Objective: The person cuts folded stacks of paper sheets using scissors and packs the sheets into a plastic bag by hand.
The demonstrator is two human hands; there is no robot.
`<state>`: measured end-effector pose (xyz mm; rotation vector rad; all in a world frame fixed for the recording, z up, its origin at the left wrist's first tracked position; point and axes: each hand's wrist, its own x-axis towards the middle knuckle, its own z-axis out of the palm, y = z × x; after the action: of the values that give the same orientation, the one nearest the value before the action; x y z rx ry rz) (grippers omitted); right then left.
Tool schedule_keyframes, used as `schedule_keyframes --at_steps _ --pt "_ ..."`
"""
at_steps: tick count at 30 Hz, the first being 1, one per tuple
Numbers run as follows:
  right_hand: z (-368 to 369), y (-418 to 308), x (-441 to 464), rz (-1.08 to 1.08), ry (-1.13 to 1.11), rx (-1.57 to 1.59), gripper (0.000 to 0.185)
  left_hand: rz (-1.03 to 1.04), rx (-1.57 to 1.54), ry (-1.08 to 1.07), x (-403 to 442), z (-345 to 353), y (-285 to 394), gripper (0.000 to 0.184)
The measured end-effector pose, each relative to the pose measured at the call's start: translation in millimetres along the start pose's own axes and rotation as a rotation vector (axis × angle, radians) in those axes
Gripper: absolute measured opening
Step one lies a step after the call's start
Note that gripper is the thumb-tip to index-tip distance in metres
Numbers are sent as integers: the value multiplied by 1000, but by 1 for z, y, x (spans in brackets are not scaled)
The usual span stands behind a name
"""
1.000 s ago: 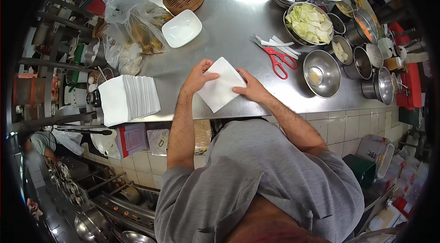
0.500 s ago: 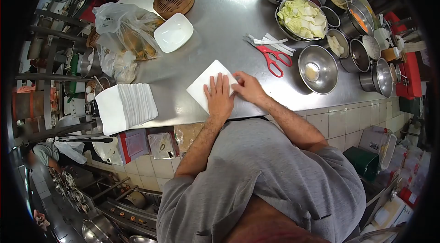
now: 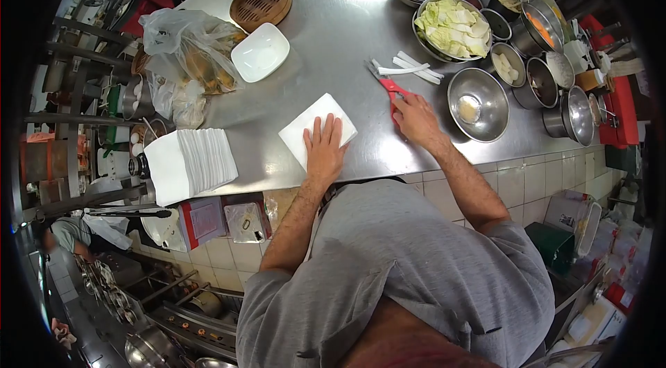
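1. A stainless steel table [image 3: 333, 42] spreads out in front of the person and carries everything listed below.
2. A clear plastic bag [image 3: 173, 42] with brownish contents slumps toward the left side; what is inside cannot be made out.
3. A stack of white napkins [image 3: 198, 163] leans at the near left edge, its ridged edges fanned to the right.
4. A steel bowl of cut cabbage [image 3: 438, 54] sits at the right, heaped with pale green pieces.
5. A second steel mixing bowl [image 3: 491, 101] stands nearer the person, with a little pale matter at its bottom.
6. A round bamboo steamer [image 3: 277, 14] lies at the far left, slats showing.
7. A white square dish [image 3: 260, 52] stands just beside the steamer and the bag.
8. A folded white napkin [image 3: 295, 131] lies flat near the table's front edge, turned cornerwise, directly before the person.
9. The left hand [image 3: 323, 149] rests palm down on that napkin, fingers straight and slightly spread.
10. The right hand [image 3: 416, 120] covers the scissors' handles, fingers bent; how firmly they grip cannot be told.
11. Red-handled scissors [image 3: 390, 85] point away from the person.
12. Narrow white strips [image 3: 416, 66] lie crossed just beyond the scissors.
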<state>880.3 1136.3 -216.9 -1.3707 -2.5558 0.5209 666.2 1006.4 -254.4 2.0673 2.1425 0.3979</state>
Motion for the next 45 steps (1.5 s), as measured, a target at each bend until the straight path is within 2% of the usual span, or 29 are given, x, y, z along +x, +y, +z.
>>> schedule_keyframes --at_steps 2,4,5,7,11,14,16,17,19,23,25,26,28,29,32,33,34,37,45 --pt "5 -2 -4 -86 45 -28 30 15 -12 -19 -1 -2 -1 61" --pt "8 -4 -6 7 199 -8 32 24 -25 -18 -2 -3 -2 60" --pt "8 -6 -7 5 196 -8 32 21 -26 -18 -2 -2 -1 60" --pt "6 -11 -9 143 100 108 37 19 -15 -11 -2 -1 -1 60" --pt "15 -8 -10 102 74 14 42 28 -16 -9 -2 0 -2 61" --pt "13 3 -1 180 -25 73 47 22 -17 -16 -2 -1 -3 61" --pt "7 9 0 281 -160 672 53 20 -30 -19 -3 -1 -2 61" --pt "1 6 -1 280 -158 669 53 20 -31 -16 -3 -2 -2 61" --pt "-13 -3 -3 430 -237 1123 50 13 -21 -33 -2 -2 -2 60" --pt "-18 -12 -11 387 -228 1289 53 17 -21 -32 -3 -1 -1 61" --pt "-5 -8 -12 426 -246 1444 48 19 -19 -14 -3 -2 -1 61" --pt "-12 -12 -13 425 -246 1446 48 19 -17 -14 -1 -3 -1 61" --pt "-32 -26 -25 395 -419 1180 41 22 -15 -10 -2 -2 -1 62" --pt "-32 -30 -30 411 -430 1113 39 22 -15 -13 -2 -1 -1 62" --pt "-21 -32 -44 412 -516 1067 46 18 -14 21 -1 -2 3 62" --pt "-13 -27 -47 405 -557 991 62 19 9 1 1 -5 6 60" --pt "-8 -25 -51 405 -558 993 62 19 32 -19 2 -7 8 59" --pt "2 -18 -56 404 -779 963 88 22 34 22 5 0 7 61" --pt "-5 -37 -51 398 -895 972 94 -31 60 22 14 -2 15 56"
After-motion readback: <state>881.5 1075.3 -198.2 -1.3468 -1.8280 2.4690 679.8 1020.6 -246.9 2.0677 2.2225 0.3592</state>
